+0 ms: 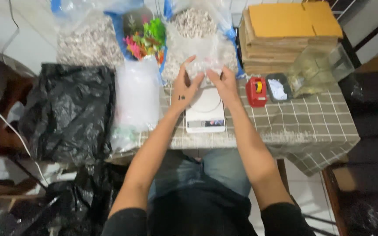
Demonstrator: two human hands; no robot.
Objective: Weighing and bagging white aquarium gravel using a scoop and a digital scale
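Observation:
Both my hands hold a small clear plastic bag (203, 66) of pale gravel just above a white kitchen scale (205, 114) on the checked tablecloth (302, 118). My left hand (184, 85) grips the bag's left side and my right hand (224, 84) its right side. Whether the bag rests on the scale's round plate is hidden by my hands. Behind the bag stand larger clear bags of the same pale gravel (195, 26).
A big bag of gravel (88, 41) and a blue bag of bright plastic plants (145, 37) sit at the back. Black plastic bag (68, 111) at left, clear bags (137, 96) beside it. Flat cardboard stack (285, 35), red tape dispenser (256, 91), small dark tray (278, 88), glass tank (318, 70) at right.

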